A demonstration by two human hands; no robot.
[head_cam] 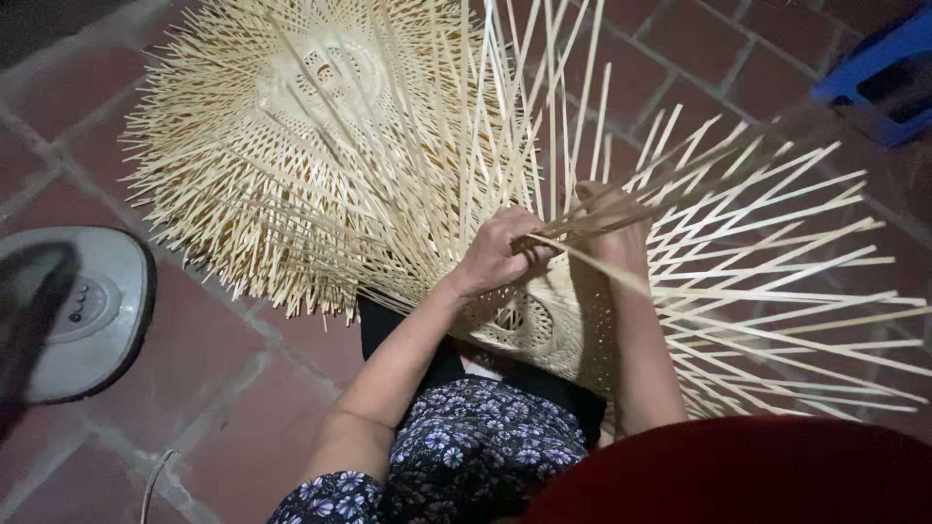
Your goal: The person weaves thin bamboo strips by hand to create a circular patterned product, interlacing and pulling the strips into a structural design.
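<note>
Both hands weave: left hand point(500, 250) pinches bamboo strips point(582, 225) at twelve o'clock of the basket frame point(544, 320); right hand point(614, 228) grips neighbouring strips; crossing them needs steady tension.

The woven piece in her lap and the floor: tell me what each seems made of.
Woven piece: thin pale strips, probably bamboo, matte and unpainted, with stiff loose ends fanning out; both hands grip them. Floor: reddish square tiles with pale joints, likely unglazed clay.
</note>
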